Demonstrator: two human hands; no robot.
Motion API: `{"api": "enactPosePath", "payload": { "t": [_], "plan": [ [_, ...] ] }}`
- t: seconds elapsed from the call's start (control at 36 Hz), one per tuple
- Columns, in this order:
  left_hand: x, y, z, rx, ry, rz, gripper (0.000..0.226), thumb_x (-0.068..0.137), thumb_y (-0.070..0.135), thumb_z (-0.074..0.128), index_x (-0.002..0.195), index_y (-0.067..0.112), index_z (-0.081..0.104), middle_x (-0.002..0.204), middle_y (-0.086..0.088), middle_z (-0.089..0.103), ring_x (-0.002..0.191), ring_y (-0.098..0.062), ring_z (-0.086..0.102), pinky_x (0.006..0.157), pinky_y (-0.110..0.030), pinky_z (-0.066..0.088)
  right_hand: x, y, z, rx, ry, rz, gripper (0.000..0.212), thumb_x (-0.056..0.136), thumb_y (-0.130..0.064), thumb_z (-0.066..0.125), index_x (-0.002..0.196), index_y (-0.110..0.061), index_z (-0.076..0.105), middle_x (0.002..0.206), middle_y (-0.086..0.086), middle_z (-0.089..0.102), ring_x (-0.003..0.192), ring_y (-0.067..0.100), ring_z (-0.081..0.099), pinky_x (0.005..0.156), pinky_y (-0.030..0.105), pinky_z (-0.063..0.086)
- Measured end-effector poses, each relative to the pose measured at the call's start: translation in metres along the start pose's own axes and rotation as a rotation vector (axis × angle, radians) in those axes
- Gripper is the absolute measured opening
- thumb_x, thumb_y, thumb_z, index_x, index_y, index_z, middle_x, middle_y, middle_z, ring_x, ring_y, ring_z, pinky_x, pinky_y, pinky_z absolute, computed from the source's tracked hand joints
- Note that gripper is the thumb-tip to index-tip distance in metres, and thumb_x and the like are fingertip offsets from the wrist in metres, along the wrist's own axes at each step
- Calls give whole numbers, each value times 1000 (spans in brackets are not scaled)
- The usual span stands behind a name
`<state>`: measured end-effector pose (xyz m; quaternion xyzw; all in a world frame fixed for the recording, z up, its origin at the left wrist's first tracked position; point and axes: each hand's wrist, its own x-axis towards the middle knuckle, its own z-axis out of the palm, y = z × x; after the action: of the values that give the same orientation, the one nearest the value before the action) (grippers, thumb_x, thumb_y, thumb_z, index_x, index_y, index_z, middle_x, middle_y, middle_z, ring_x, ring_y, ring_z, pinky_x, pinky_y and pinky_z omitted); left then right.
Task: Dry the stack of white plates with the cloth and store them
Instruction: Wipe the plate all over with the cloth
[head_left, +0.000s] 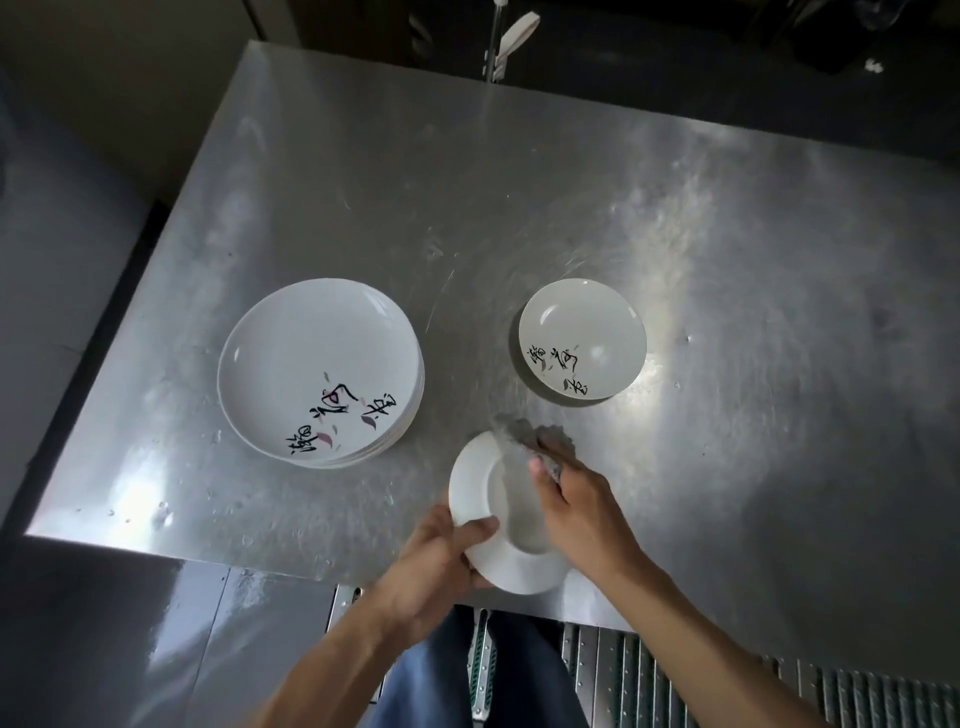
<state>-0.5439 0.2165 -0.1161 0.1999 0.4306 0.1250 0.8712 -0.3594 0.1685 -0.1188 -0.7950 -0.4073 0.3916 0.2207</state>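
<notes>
Hands meet at lower centre: left hand (431, 566) grips a tilted white plate (475, 483) by its near rim, while right hand (576, 514) clamps a grey cloth (514, 431) against its far edge. On the steel tabletop (727, 234), the plate stack (317, 364) sits left, a single plate (582, 338) right.

The room is dim and its edges fall to near black. Patchy glare lies on the steel worktop (571, 171), brightest at the right and the near-left corner. The cloth (524, 434) is smeared with motion blur. The wide lens bows the worktop's edges.
</notes>
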Motion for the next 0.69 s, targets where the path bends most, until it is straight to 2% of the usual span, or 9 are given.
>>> {"api": "enactPosePath", "payload": {
  "t": [0.06, 0.11, 0.17, 0.22, 0.31, 0.42, 0.53, 0.61, 0.69],
  "plan": [
    [0, 2, -3, -22, 3, -47, 59, 84, 28, 74, 136, 5, 58, 133, -25, 64, 124, -46, 60, 99, -69, 49, -3, -4, 0, 85, 27, 38, 39, 104, -47, 39, 141, -41, 50, 137, -8, 60, 127, 12, 55, 98, 18, 39],
    [2, 7, -6, 22, 30, -81, 58, 84, 31, 72, 134, 5, 58, 126, -25, 67, 114, -45, 65, 84, -65, 57, -7, -12, 1, 112, 43, -7, 32, 105, -44, 41, 136, -49, 49, 130, -7, 63, 122, 9, 58, 96, 19, 40],
    [4, 10, -7, 99, 15, -80, 55, 84, 24, 69, 134, 7, 58, 124, -28, 67, 107, -43, 67, 81, -61, 58, -12, -21, 6, 102, -20, -187, 37, 104, -43, 41, 138, -43, 54, 141, -10, 56, 132, 0, 48, 106, 15, 35],
    [6, 13, -7, 149, 38, -76, 56, 81, 16, 68, 134, 3, 56, 119, -30, 67, 102, -39, 67, 82, -53, 58, -18, -24, 16, 45, -185, -317, 46, 103, -49, 39, 143, -32, 55, 153, -13, 44, 144, -6, 29, 117, 15, 23],
    [7, 17, -8, 154, 56, -56, 55, 82, 9, 73, 131, -7, 55, 109, -27, 63, 97, -35, 56, 70, -37, 54, -10, -13, 16, -175, -188, -392, 45, 105, -40, 41, 145, -24, 53, 159, -8, 37, 150, 5, 25, 122, 26, 23],
    [9, 16, -12, 66, 39, -54, 52, 83, 3, 74, 133, 6, 60, 116, -21, 69, 100, -31, 66, 73, -41, 62, 5, -8, -1, -293, -48, -104, 46, 108, -37, 33, 152, -29, 42, 159, -1, 39, 142, 23, 42, 112, 36, 41],
    [10, 13, -2, 76, -9, -49, 40, 85, 0, 72, 124, 5, 62, 109, -21, 71, 93, -31, 70, 72, -42, 63, -9, -22, 15, -319, -129, -424, 46, 105, -31, 40, 147, -16, 50, 161, 5, 35, 151, 20, 28, 124, 37, 22],
    [11, 13, 3, 32, 28, -17, 50, 78, -2, 75, 127, 2, 62, 112, -24, 67, 98, -36, 64, 75, -43, 57, -2, -20, 8, -307, -54, -272, 45, 108, -31, 36, 149, -19, 47, 161, 0, 34, 151, 18, 26, 124, 38, 21],
    [12, 5, 2, -91, 87, 53, 65, 77, -6, 72, 138, 4, 54, 127, -29, 64, 113, -44, 60, 93, -54, 52, 4, -14, -5, -209, -38, -29, 47, 109, -36, 33, 154, -24, 40, 164, -3, 28, 150, 18, 28, 121, 31, 26]
  ]
}}
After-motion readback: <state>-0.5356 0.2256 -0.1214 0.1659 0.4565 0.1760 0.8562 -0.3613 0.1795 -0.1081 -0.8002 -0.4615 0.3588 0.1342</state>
